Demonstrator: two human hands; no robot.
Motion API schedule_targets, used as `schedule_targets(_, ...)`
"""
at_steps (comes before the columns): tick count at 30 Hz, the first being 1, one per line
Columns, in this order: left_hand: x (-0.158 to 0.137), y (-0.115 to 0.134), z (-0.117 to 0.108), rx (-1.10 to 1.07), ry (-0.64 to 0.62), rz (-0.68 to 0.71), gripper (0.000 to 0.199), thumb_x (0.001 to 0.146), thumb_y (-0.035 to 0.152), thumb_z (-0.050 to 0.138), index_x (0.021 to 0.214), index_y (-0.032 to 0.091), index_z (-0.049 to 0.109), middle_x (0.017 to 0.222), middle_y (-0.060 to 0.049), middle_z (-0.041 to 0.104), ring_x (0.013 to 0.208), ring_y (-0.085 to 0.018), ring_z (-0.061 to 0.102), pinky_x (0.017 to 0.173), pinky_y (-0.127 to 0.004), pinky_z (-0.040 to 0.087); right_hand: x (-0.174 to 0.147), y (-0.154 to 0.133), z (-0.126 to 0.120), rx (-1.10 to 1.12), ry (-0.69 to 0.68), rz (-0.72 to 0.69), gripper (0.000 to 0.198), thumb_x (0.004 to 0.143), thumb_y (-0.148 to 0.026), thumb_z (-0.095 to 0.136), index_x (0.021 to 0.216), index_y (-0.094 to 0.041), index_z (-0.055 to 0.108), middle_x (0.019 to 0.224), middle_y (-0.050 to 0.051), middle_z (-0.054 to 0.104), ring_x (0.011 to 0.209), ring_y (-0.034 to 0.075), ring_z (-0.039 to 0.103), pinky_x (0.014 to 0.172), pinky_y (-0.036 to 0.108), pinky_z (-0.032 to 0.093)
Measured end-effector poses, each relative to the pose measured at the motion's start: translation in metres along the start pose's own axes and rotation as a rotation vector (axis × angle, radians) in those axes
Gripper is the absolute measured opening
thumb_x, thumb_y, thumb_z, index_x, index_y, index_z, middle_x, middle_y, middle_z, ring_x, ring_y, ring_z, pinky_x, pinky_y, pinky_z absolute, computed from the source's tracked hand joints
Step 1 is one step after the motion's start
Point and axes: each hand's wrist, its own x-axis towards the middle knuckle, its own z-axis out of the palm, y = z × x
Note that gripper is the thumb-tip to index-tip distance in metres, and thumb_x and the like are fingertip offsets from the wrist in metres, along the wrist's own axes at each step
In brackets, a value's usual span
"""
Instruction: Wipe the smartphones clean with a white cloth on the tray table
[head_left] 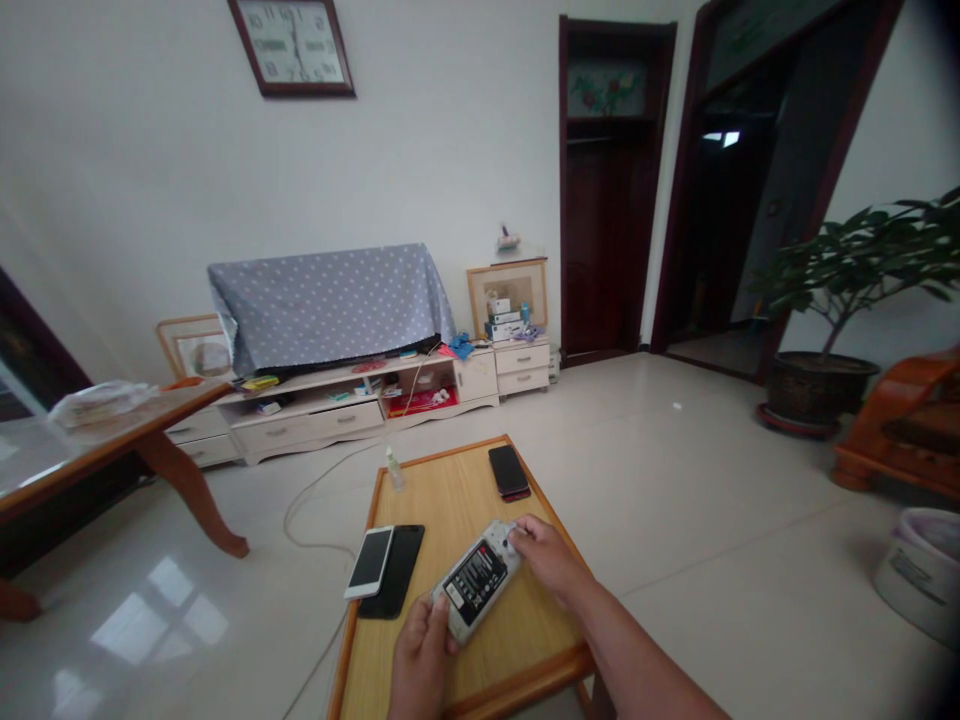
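Held between both hands over the small wooden table is a smartphone with its back off, so a black battery shows inside a pale frame. My left hand grips its lower left end, thumb on top. At the upper right end, my right hand pinches the phone near the camera area. To the left, a white phone lies partly over a black phone or cover. Another dark phone rests near the far right corner, on top of something dark red.
A small clear bottle stands at the table's far left corner. On the left is a larger table with a curved leg. A cable runs over the floor. A bucket and a potted plant stand to the right.
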Motion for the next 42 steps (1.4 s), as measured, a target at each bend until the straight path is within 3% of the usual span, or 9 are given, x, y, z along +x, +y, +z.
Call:
schedule_targets(3,0.003,0.005,0.004,-0.075,0.0,-0.035,0.056,0.088,0.068,0.052,0.107,0.017,0.063,0.071,0.002,0.063,0.063,-0.014,0.056,0.059,-0.025,0.045,0.0,0.003,0.0,0.062,0.003,0.052,0.034,0.082,-0.047,0.062,0.093,-0.017,0.07,0.084,0.002,0.071,0.079,0.019,0.062,0.071,0.027,0.045)
schedule_targets(6,0.007,0.001,0.009,-0.123,0.01,-0.05,0.073,0.087,0.068,0.054,0.136,0.014,0.049,0.093,-0.005,0.072,0.074,-0.017,0.065,0.065,-0.027,0.052,0.001,0.009,0.001,0.108,0.081,0.135,0.035,0.077,-0.048,0.065,0.09,-0.016,0.07,0.08,0.002,0.07,0.074,0.018,0.061,0.066,0.026,0.044)
schedule_targets(10,0.007,-0.011,0.014,-0.044,-0.079,0.1,0.065,0.09,0.06,0.055,0.139,0.017,0.05,0.122,-0.012,0.069,0.108,-0.022,0.067,0.094,-0.035,0.055,0.006,0.018,-0.004,0.12,0.172,0.25,0.031,0.076,-0.046,0.063,0.083,-0.016,0.067,0.068,0.0,0.066,0.058,0.013,0.054,0.051,0.022,0.036)
schedule_targets(15,0.006,-0.027,0.014,0.351,-0.055,0.366,0.06,0.084,0.044,0.069,0.14,0.027,0.054,0.147,-0.012,0.052,0.122,-0.026,0.061,0.099,-0.044,0.056,0.007,0.023,-0.011,0.14,0.241,0.367,0.021,0.073,-0.039,0.064,0.072,-0.018,0.061,0.055,-0.002,0.057,0.045,0.01,0.045,0.04,0.021,0.025)
schedule_targets(18,0.008,-0.032,0.012,0.453,-0.028,0.534,0.038,0.092,0.031,0.057,0.13,0.028,0.063,0.136,-0.009,0.062,0.124,-0.023,0.06,0.106,-0.043,0.053,0.004,0.023,-0.007,0.139,0.242,0.388,0.02,0.072,-0.037,0.065,0.067,-0.019,0.057,0.051,-0.003,0.054,0.042,0.01,0.045,0.037,0.02,0.025)
schedule_targets(21,0.009,-0.028,0.01,0.488,-0.02,0.607,0.033,0.095,0.026,0.05,0.123,0.026,0.067,0.122,-0.007,0.07,0.115,-0.02,0.065,0.104,-0.04,0.054,0.001,0.02,-0.003,0.141,0.247,0.382,0.022,0.074,-0.039,0.064,0.066,-0.019,0.057,0.051,-0.002,0.055,0.042,0.011,0.047,0.036,0.02,0.028)
schedule_targets(31,0.003,-0.016,0.013,0.423,0.004,0.363,0.03,0.096,0.042,0.049,0.105,0.023,0.07,0.1,-0.005,0.075,0.095,-0.02,0.071,0.086,-0.034,0.058,-0.001,0.004,-0.019,0.149,0.388,0.181,0.032,0.078,-0.051,0.062,0.083,-0.019,0.063,0.067,-0.001,0.062,0.057,0.013,0.054,0.051,0.023,0.04)
schedule_targets(34,0.005,-0.019,0.014,0.402,-0.005,0.32,0.031,0.095,0.044,0.049,0.103,0.023,0.071,0.098,-0.005,0.075,0.094,-0.021,0.07,0.084,-0.034,0.057,-0.006,0.0,-0.012,0.104,0.344,0.096,0.033,0.077,-0.051,0.065,0.087,-0.02,0.063,0.067,-0.002,0.062,0.06,0.015,0.056,0.054,0.024,0.041)
schedule_targets(42,0.006,-0.027,0.014,0.379,-0.036,0.246,0.032,0.095,0.046,0.049,0.104,0.024,0.07,0.1,-0.004,0.075,0.095,-0.021,0.069,0.084,-0.032,0.054,-0.011,0.003,-0.001,-0.267,0.237,-0.066,0.028,0.086,-0.045,0.058,0.071,-0.021,0.059,0.063,-0.003,0.058,0.061,0.015,0.054,0.058,0.024,0.035)
